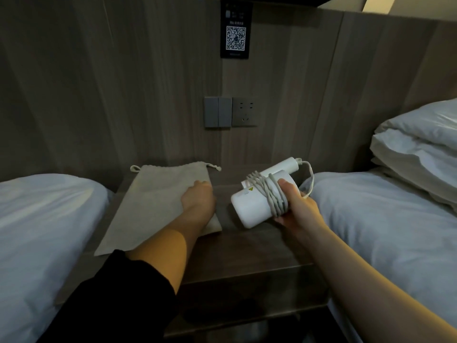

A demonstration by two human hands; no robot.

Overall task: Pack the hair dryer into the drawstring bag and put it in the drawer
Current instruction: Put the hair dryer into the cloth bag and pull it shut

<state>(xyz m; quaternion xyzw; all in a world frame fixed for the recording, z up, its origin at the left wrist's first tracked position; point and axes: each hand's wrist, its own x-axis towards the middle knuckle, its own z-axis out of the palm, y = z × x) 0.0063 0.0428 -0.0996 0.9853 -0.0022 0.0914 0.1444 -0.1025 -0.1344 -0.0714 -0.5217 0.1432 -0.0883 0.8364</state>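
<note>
We see a dark wood surface (249,246) between two beds, left bed (42,219) and right bed (385,224), both in white sheets. The bag (158,194) lies flat on the left part of the surface, beige cloth, mouth toward the wall panel, drawstring loops out at both top corners. Left hand (197,198) rests palm down on the bag's right edge, fingers curled over the cloth; we cannot tell if it pinches the fabric or just presses it. A black sleeve (118,298) covers that upper forearm. Right hand (294,206) is clamped around the dryer (257,204), held just above the surface, right of the bag and not touching it. The dryer is white, its barrel pointing toward us and left, handle folded back toward the wall. Its grey cord (274,194) is wound several turns around the barrel (a short loop hangs off near the right bed). Pillows (418,149) are stacked on the right bed. On the wall panel behind are a grey switch (217,112) and a socket (245,112) side by side, and above them a black QR card (236,33).
</note>
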